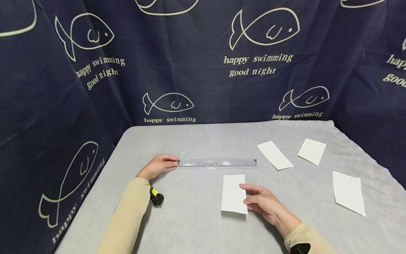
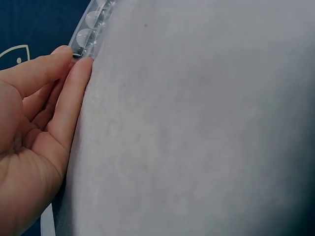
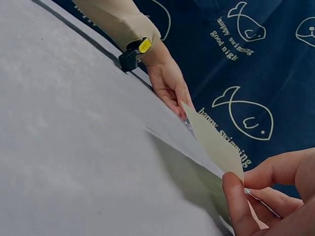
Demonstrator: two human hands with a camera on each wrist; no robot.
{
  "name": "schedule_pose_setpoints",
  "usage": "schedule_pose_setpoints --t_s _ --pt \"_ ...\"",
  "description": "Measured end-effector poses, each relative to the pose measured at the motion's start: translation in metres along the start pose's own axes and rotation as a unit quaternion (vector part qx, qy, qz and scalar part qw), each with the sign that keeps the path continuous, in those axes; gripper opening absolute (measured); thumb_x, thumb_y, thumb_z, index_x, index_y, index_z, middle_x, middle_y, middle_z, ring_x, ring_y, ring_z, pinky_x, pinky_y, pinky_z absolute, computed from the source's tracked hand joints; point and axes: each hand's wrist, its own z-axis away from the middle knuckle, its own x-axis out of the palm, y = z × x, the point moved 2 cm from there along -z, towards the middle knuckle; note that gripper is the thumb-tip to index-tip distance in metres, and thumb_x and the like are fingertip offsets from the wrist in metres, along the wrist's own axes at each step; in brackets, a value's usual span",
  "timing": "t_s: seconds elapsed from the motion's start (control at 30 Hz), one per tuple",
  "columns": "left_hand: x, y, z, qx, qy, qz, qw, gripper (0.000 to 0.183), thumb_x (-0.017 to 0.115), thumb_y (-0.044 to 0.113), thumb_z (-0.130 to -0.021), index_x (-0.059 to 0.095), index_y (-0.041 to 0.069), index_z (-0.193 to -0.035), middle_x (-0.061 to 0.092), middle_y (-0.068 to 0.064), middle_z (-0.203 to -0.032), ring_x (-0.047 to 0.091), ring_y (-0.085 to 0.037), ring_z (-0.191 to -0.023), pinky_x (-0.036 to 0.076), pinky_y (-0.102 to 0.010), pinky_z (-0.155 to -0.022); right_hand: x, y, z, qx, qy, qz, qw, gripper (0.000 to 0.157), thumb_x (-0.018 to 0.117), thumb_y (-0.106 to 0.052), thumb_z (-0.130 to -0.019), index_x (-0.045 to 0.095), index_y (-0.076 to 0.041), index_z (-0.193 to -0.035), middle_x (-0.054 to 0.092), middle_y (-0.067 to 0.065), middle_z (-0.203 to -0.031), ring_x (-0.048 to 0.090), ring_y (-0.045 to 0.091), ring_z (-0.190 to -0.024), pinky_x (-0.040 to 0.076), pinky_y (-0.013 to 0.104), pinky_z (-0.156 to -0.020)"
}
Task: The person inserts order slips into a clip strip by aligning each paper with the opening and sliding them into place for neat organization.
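Observation:
A long clear plastic strip (image 1: 217,163) lies crosswise on the grey cloth, with a row of round shapes along it that show in the left wrist view. My left hand (image 1: 158,166) pinches its left end between thumb and fingers. Nearer to me, my right hand (image 1: 268,206) holds a white rectangular piece of paper (image 1: 233,194) by its right edge, thumb and fingertips on either side. In the right wrist view this paper (image 3: 215,142) is tilted above the cloth and throws a shadow on it.
Several more white pieces of paper lie to the right: a long one (image 1: 275,155), a smaller one (image 1: 312,151) at the back and another (image 1: 349,193) nearer the right edge. A dark blue curtain (image 1: 206,77) with fish prints hangs behind the cloth-covered table (image 1: 190,225).

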Motion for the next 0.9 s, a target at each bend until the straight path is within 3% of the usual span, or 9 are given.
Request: schedule_pose_setpoints --t_s 0.23,0.6,0.9 --pt "0.001 0.0 -0.001 -0.005 -0.001 0.004 1.0 0.033 0.057 -0.009 -0.088 0.053 -0.015 -0.12 0.056 -0.021 -0.116 0.061 -0.018 -0.096 0.048 -0.033 -0.086 0.009 -0.003 -0.004 -0.006 -0.019 -0.012 1.0 0.066 0.06 0.01 -0.074 0.036 0.013 -0.136 0.055 0.01 -0.111 0.061 0.014 -0.084 0.052 0.026 -0.072" --pt "0.003 0.003 0.003 -0.003 -0.004 0.009 0.9999 0.034 0.056 -0.009 -0.088 0.051 -0.016 -0.122 0.055 -0.022 -0.119 0.061 -0.02 -0.098 0.047 -0.033 -0.088 0.021 -0.004 -0.011 0.009 -0.03 -0.035 0.999 0.068 0.056 0.013 -0.073 0.034 0.012 -0.137 0.053 0.011 -0.114 0.061 0.015 -0.084 0.053 0.028 -0.073" --pt "0.004 0.006 0.006 -0.004 -0.006 0.012 0.9999 0.035 0.055 -0.009 -0.089 0.05 -0.016 -0.123 0.055 -0.024 -0.119 0.061 -0.02 -0.098 0.047 -0.033 -0.089 0.028 -0.004 -0.016 0.018 -0.016 -0.024 0.999 0.068 0.057 0.012 -0.072 0.037 0.008 -0.137 0.039 0.021 -0.133 0.06 0.013 -0.079 0.052 0.025 -0.069"
